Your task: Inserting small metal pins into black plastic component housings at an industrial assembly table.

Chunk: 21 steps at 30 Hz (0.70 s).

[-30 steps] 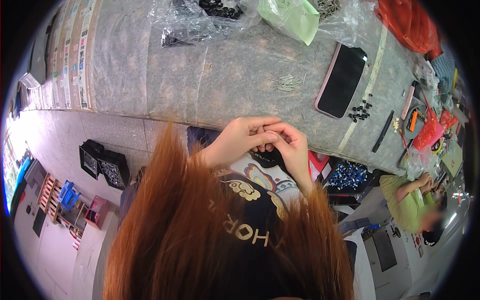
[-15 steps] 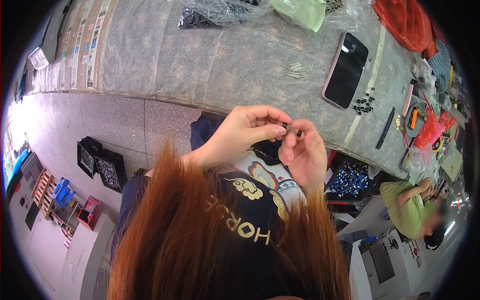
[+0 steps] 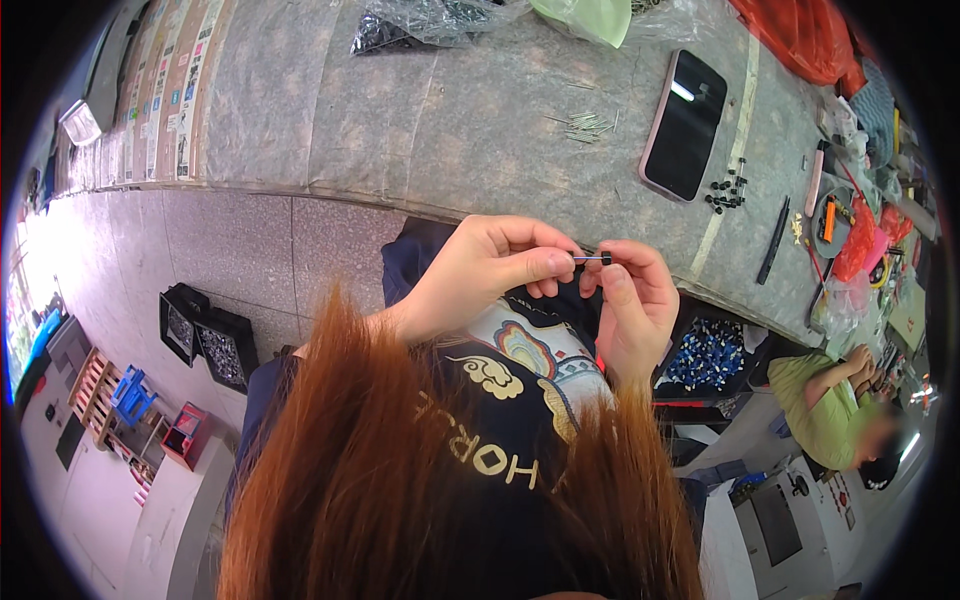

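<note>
My left hand [image 3: 490,270] pinches one end of a thin metal pin [image 3: 590,259] between thumb and forefinger. My right hand [image 3: 630,300] pinches the other end, where a small black piece [image 3: 606,258] sits on the pin. Both hands are held close together just below the near edge of the grey worktable [image 3: 420,130], above my lap. On the table lie a loose bunch of similar pins [image 3: 583,124] and a cluster of small black pieces [image 3: 726,190].
A dark phone [image 3: 683,125] lies on the table beside the pins. Clear plastic bags [image 3: 430,20], a green bag and red cloth sit at the far edge. A box of blue parts [image 3: 705,352] is at my right. Another person [image 3: 835,410] sits lower right.
My hands rose from my lap toward the table edge and drew slightly apart, so the pin with its black piece now shows between the fingertips.
</note>
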### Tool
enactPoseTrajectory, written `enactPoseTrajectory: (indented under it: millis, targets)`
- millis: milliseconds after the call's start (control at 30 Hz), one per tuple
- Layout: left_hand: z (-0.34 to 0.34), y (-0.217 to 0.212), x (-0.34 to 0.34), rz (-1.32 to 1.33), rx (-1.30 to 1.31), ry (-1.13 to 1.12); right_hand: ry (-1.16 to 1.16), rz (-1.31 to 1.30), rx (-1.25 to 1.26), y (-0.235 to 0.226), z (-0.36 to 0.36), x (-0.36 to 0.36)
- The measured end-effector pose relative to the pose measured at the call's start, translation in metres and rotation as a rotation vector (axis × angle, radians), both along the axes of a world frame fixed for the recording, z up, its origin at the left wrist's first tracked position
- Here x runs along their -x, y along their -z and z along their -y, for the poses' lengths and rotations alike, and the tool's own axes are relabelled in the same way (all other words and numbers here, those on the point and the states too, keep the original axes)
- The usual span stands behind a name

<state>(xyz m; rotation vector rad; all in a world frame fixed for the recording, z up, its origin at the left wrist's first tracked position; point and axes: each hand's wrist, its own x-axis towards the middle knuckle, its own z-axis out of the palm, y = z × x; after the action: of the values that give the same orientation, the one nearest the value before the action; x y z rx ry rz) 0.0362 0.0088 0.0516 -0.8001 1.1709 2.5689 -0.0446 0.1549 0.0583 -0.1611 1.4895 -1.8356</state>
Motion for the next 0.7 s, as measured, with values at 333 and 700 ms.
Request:
enactPoseTrajectory:
  millis: [333, 700]
  targets:
    - [0.002, -0.012, -0.001, -0.036, 0.004, 0.002, -0.014, 0.199, 0.090, 0.003, 0.000, 0.000]
    - [0.002, -0.005, -0.003, -0.093, -0.062, 0.025, -0.024, 0.172, 0.085, -0.002, 0.000, -0.001]
